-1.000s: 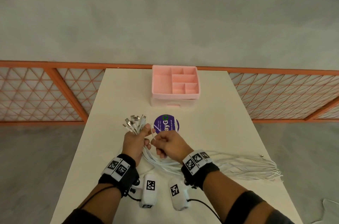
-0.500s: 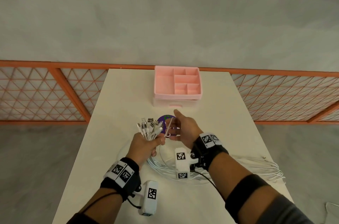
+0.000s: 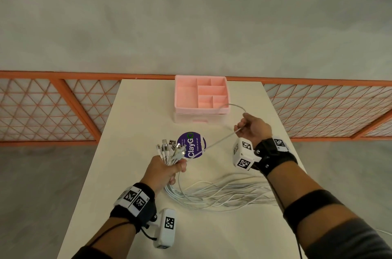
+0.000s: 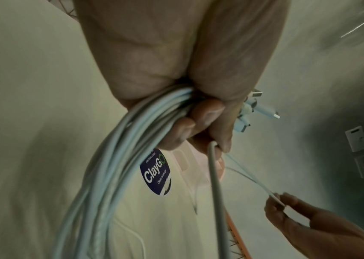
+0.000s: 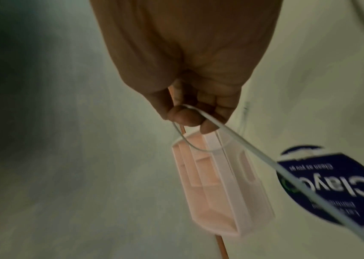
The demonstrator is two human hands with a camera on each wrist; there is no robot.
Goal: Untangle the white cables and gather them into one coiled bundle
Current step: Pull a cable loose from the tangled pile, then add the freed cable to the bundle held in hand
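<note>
Right hand (image 3: pixel 253 129) pinching white cable (image 3: pixel 220 141), cream table (image 3: pixel 131 114), grey wall (image 3: pixel 191 15)

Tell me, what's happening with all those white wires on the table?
A person is sorting white cables. Their left hand grips a bunch of cables just below the plugs, and the rest trails loose across the table. Their right hand pinches a single cable and holds it out to the side, in front of a pink organizer box. A purple round sticker lies between the hands. Nothing is coiled yet.
</note>
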